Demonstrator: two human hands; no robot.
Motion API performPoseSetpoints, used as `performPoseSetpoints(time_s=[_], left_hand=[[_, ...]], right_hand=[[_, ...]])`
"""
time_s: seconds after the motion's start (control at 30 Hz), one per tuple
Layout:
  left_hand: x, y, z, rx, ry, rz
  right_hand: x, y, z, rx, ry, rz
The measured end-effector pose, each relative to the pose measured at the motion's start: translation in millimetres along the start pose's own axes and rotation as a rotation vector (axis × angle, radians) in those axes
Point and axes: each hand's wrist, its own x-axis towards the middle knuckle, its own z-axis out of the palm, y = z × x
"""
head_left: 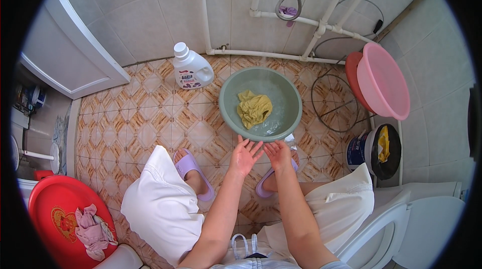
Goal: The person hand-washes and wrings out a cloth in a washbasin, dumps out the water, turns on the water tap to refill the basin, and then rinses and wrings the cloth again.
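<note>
A grey-green basin (227, 105) stands on the tiled floor in front of me, with water glinting in it. In the water lies a crumpled yellow cloth (254, 109), left of the basin's middle. My left hand (245, 156) is at the basin's near rim, palm up, fingers spread and holding nothing. Close beside it, my right hand (277, 153) is also palm up and open, its fingertips by the same rim. Whether the fingertips touch the rim I cannot tell. A white detergent bottle (192, 70) with a handle stands upright left of the basin.
A red basin (50, 203) with pinkish cloths (94, 232) is at lower left. Pink basin (384, 80) and wire stand (335, 99) lean at the right wall. A bucket (359, 151) with a black bag, a toilet (427, 229), white pipes (271, 15) and a door (75, 43) surround me.
</note>
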Motion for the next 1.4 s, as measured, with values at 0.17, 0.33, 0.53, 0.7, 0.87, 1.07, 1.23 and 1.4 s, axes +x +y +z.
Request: performPoseSetpoints(time_s=[0.17, 0.33, 0.53, 0.7, 0.87, 1.07, 1.23, 1.4], left_hand=[[-1, 1, 1, -0.003, 0.019, 0.005], [-1, 1, 1, 0.002, 0.007, 0.003], [-2, 2, 2, 0.002, 0.008, 0.005], [-2, 1, 1, 0.016, 0.002, 0.004], [-2, 1, 1, 0.016, 0.010, 0.004], [-1, 0, 1, 0.009, 0.014, 0.004], [3, -3, -7, 0.041, 0.105, 0.027], [5, -4, -10, 0.052, 0.106, 0.003]], right_hand=[[-2, 1, 0, -0.003, 0.010, 0.001], [-2, 2, 2, -0.006, 0.031, 0.004], [-4, 2, 4, -0.018, 0.033, 0.014], [0, 3, 1, -0.020, 0.030, 0.019], [-1, 3, 1, -0.020, 0.032, 0.018], [-2, 3, 0, -0.020, 0.016, 0.010], [-2, 4, 3, -0.019, 0.028, 0.017], [1, 4, -3, -0.014, -0.015, 0.012]])
